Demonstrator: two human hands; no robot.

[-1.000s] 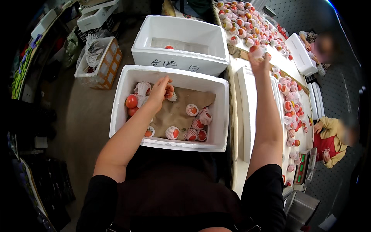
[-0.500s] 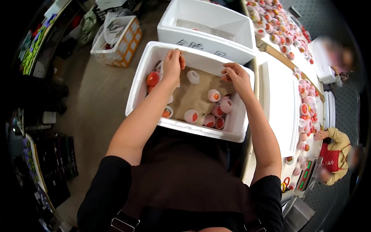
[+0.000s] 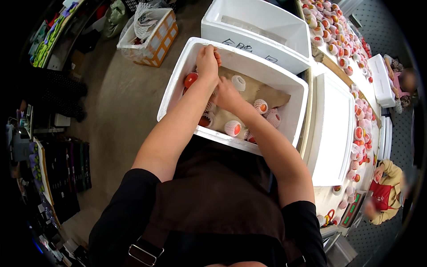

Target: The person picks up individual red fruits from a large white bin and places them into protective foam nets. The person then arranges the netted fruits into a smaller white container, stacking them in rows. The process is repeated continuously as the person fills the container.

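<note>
At the box's (image 3: pixel 267 73) left, can't tell what my left hand (image 3: pixel 208 62) or right hand (image 3: pixel 226 95) grips; tomatoes (image 3: pixel 191 80) probably bruise, cup 'em underneath.

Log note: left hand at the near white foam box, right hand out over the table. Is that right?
Not quite: the head view shows the right hand over the near white foam box too, not the table. The left hand is at that box, as noted.

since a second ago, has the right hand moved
Yes, leftward against the nearer foam box: the right hand was beyond its right side, above the table, and is now over the box, close to the left hand.
</note>
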